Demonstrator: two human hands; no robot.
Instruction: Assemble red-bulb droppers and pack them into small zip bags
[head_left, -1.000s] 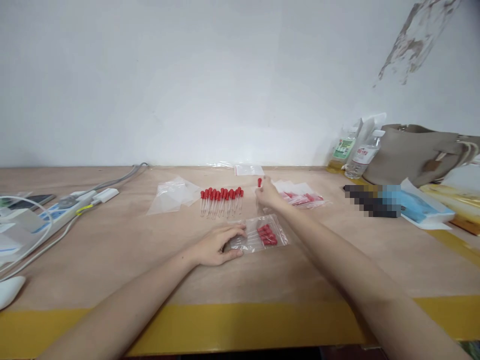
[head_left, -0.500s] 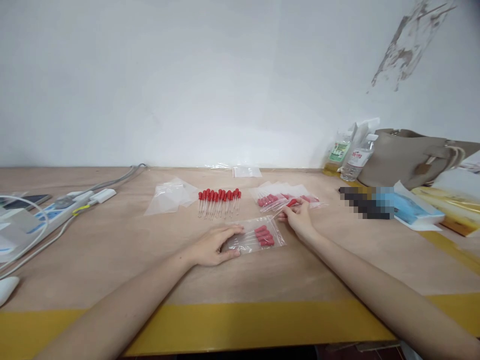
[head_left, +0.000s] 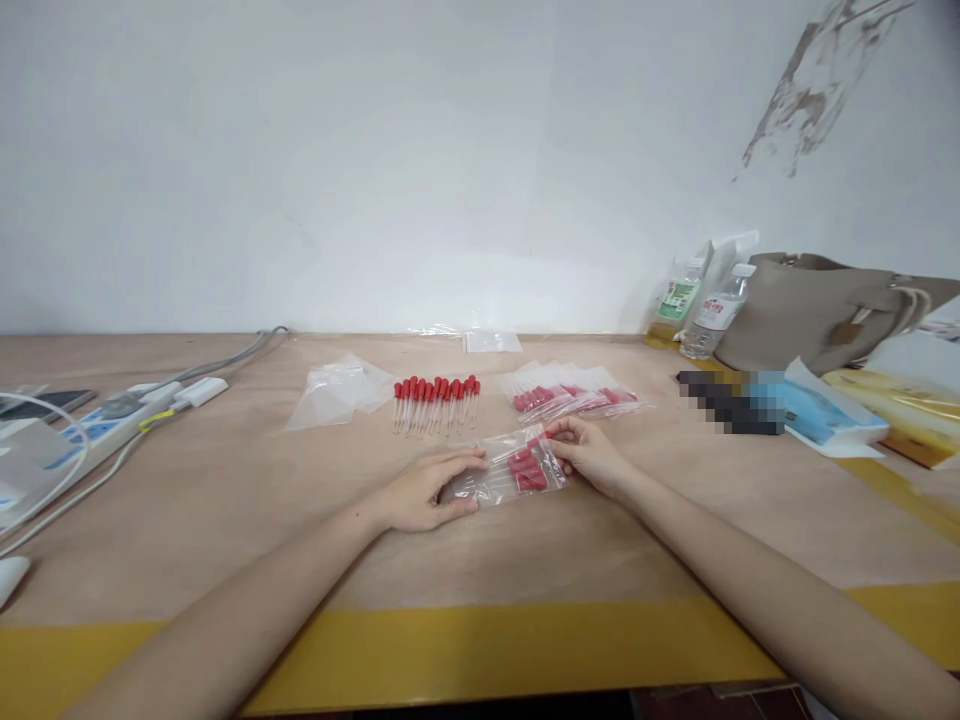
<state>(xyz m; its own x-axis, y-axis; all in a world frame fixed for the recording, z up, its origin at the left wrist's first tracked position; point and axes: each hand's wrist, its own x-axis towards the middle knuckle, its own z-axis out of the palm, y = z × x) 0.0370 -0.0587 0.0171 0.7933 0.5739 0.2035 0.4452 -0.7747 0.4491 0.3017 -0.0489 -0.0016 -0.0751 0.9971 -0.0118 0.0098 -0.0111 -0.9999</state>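
A clear zip bag (head_left: pixel 493 488) lies on the table with several red-bulbed droppers (head_left: pixel 529 472) inside, bulbs toward its right-hand mouth. My left hand (head_left: pixel 420 494) holds the bag's left end, thumb below and fingers above. At the mouth, my right hand (head_left: pixel 594 456) pinches one more dropper (head_left: pixel 538 440) by its red bulb. Its stem lies in the upper part of the bag, pointing left. Beyond the bag is a row of loose droppers (head_left: pixel 438 392). Filled bags (head_left: pixel 574 390) overlap at the back right, just past my right hand.
Flat clear bags (head_left: pixel 337 388) lie at the back left, another small bag (head_left: pixel 493 343) by the wall. A power strip (head_left: pixel 97 432) with cables is at far left. On the right are bottles (head_left: pixel 705 330), a handbag (head_left: pixel 810 305) and a blue tissue pack (head_left: pixel 829 415).
My right hand has moved slightly left, carrying the dropper from outside the bag's mouth into the bag. The left hand stays on the bag.
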